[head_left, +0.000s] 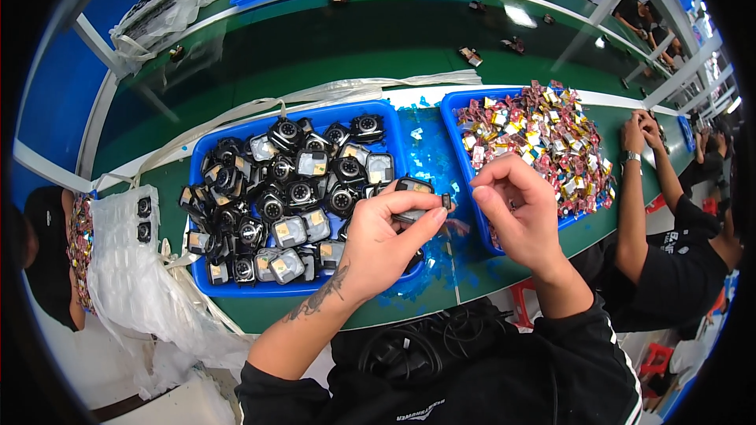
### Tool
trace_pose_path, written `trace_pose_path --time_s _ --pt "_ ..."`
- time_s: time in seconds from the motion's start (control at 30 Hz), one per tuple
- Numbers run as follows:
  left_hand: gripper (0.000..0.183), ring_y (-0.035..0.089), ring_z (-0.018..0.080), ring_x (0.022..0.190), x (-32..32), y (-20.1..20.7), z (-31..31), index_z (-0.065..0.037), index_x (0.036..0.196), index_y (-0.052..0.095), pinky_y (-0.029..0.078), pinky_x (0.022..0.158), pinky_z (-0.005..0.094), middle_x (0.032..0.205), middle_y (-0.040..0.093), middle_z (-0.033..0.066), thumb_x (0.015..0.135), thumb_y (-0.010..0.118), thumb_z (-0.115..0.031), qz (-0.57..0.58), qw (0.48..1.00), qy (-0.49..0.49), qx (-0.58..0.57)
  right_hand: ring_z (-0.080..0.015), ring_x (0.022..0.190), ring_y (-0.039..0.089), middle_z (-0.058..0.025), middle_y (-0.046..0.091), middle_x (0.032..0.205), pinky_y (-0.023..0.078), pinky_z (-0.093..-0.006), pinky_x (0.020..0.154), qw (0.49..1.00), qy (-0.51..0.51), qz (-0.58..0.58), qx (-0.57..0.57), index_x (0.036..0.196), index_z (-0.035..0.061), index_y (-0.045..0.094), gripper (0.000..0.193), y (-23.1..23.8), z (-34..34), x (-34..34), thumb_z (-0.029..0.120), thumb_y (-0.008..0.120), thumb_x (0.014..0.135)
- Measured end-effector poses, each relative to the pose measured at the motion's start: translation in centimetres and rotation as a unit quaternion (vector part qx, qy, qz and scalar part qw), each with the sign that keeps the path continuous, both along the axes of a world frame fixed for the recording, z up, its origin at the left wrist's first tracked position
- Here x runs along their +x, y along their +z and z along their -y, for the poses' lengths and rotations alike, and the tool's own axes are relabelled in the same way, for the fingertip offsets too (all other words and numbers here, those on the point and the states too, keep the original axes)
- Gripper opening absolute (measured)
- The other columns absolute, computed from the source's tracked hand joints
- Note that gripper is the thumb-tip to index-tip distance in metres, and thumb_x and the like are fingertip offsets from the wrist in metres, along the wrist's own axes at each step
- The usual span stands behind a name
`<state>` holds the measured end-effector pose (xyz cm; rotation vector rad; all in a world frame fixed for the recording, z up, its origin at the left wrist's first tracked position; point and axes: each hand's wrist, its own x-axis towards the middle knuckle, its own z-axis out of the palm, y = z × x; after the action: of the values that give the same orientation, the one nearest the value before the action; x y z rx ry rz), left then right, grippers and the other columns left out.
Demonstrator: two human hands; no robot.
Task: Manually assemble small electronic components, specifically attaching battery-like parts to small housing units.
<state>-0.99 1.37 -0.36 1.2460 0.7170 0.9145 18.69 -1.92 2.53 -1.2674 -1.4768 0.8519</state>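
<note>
My left hand is closed round a dark watch case, held above the gap between two blue trays. Its thumb lies along the case's near side. Just to the right my right hand hovers with thumb and index finger curled together; whether something small is between them I cannot make out. Below and left of my left hand stands a blue tray heaped with black watch cases, some showing round backs, others clear-covered fronts. Behind my right hand is another blue tray, piled with small red, yellow and white electronic parts.
Scraps of blue film litter the green bench between the trays. Beyond runs a green conveyor belt carrying a few loose parts. White plastic packaging hangs at the left. A co-worker's arms reach in at the right.
</note>
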Motion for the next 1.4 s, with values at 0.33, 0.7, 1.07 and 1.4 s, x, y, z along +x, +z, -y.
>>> trace_pose_path --time_s 0.33,0.7,1.07,1.4 --pt "0.021 0.056 0.0074 0.090 -0.1 0.4 0.0 0.002 0.112 0.064 0.050 0.073 0.0212 0.113 0.060 0.0062 0.092 0.062 -0.007 0.039 0.998 -0.052 0.020 -0.0097 0.088 0.059 -0.0070 0.063 0.101 0.048 -0.0230 0.073 0.970 0.191 -0.130 -0.068 0.096 0.0006 0.067 0.014 0.9 -1.0 0.6 -0.003 0.069 0.083" --pt "0.060 0.052 0.0159 0.118 0.7 0.2 0.5 -0.002 0.152 0.018 0.040 0.099 0.0296 0.136 0.050 0.0165 0.096 0.041 0.003 0.088 0.995 0.039 0.022 -0.0045 0.059 0.052 -0.0007 0.065 0.075 0.043 -0.0213 0.053 0.996 0.001 0.086 -0.017 0.087 0.0008 0.069 0.010 1.6 -0.6 -2.6 0.002 0.075 0.079" --pt "0.040 0.060 0.0130 0.107 0.7 0.0 0.2 0.009 0.133 0.048 0.047 0.093 0.0244 0.118 0.063 0.0119 0.094 0.056 0.002 0.155 0.984 0.036 -0.077 -0.0073 0.052 0.048 -0.0045 0.063 0.071 0.037 -0.0245 0.047 0.991 -0.021 0.130 0.032 0.088 0.0028 0.071 0.012 2.0 -0.2 -2.8 -0.001 0.074 0.077" --pt "0.045 0.060 0.0140 0.111 0.6 0.1 0.7 0.008 0.137 0.045 0.050 0.093 0.0252 0.122 0.062 0.0139 0.095 0.056 0.000 0.115 0.992 -0.011 -0.051 -0.0123 0.049 0.052 -0.0064 0.068 0.073 0.041 -0.0263 0.046 0.980 -0.048 0.184 0.063 0.086 0.0034 0.071 0.012 2.5 -0.3 -2.6 0.000 0.075 0.075"
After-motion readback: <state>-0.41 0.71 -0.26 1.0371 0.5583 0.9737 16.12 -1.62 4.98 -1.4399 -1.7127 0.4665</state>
